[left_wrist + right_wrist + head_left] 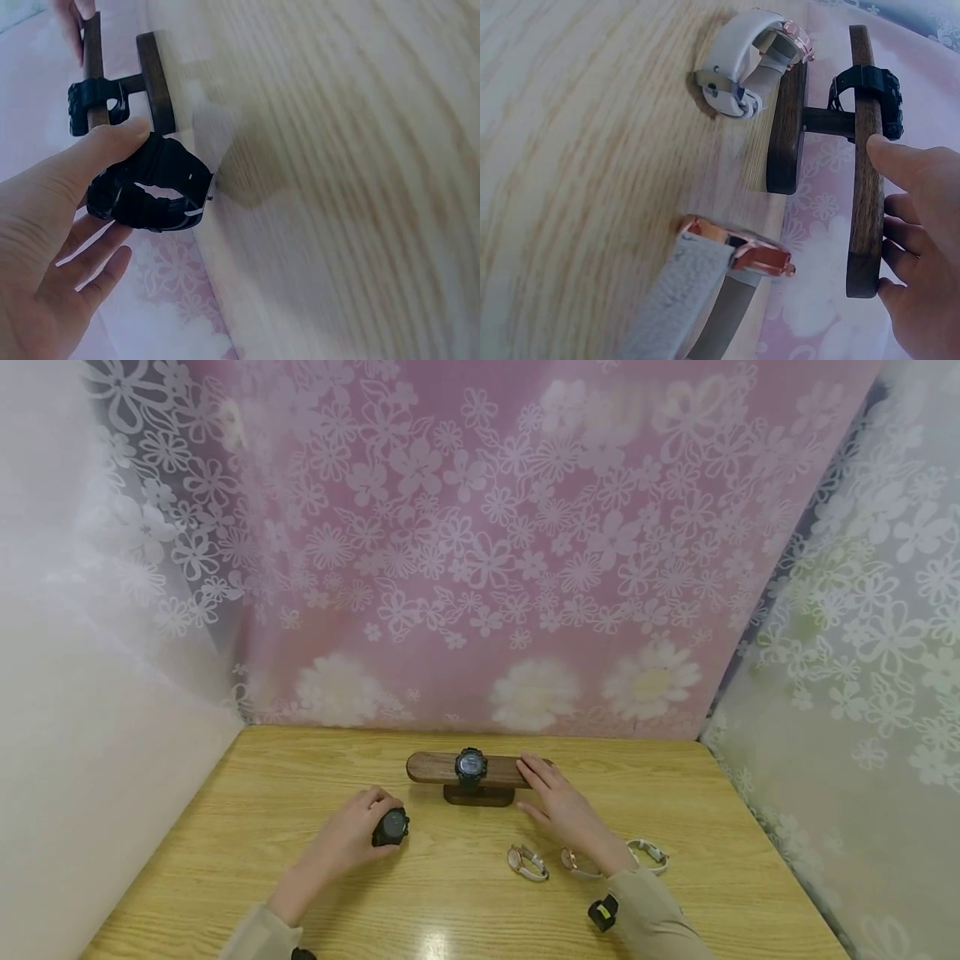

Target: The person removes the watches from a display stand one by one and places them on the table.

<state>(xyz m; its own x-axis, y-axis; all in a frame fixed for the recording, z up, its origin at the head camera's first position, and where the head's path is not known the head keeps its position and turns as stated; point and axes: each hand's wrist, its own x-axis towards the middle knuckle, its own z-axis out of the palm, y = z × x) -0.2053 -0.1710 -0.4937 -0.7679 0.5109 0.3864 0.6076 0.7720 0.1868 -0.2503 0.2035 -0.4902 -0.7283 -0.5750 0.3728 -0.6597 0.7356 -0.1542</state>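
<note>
My left hand (348, 835) holds a black watch (391, 827) with a round dial above the table, left of the stand. In the left wrist view, its closed strap loop (169, 184) lies between thumb and fingers. A dark wooden watch stand (431, 767) has a horizontal bar on a post and base. Another black watch (471, 765) is strapped round the bar's middle. My right hand (566, 814) holds the bar's right end. The right wrist view shows the thumb (900, 161) against the bar's near side and the fingers partly hidden behind it.
Near my right forearm lie a white-strapped, rose-gold watch (528, 862), a similar watch (581, 862) partly under the arm, and a white-banded watch (651, 853). A flowered curtain (480, 568) hangs behind the wooden table (450, 893).
</note>
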